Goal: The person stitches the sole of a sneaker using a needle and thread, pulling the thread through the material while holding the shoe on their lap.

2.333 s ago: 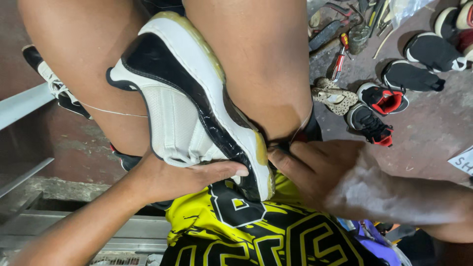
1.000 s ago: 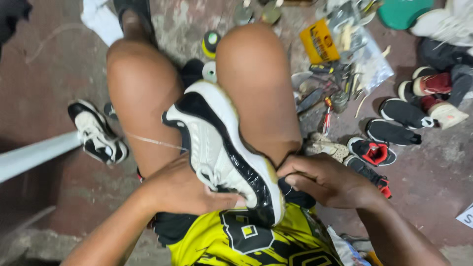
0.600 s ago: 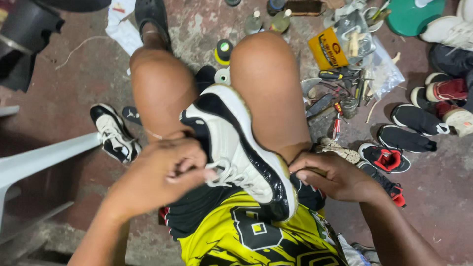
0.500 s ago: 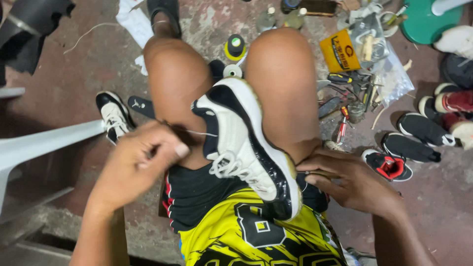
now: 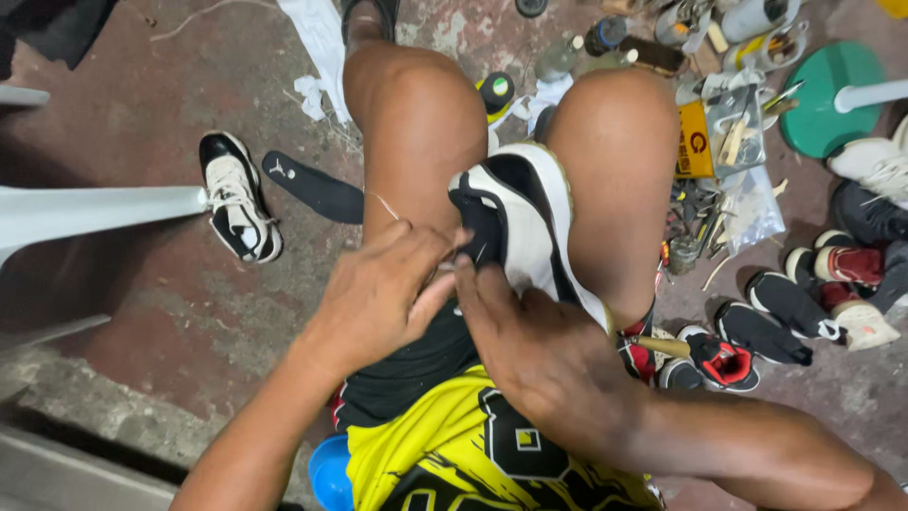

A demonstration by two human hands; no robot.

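The black-and-white sneaker lies wedged between the person's knees, as half a second ago. The left hand, which was then pinching thread out to the sneaker's left, has come in against its near end, fingers pinched shut. The right hand has moved from beneath the sneaker onto that same end, fingers pressing it.
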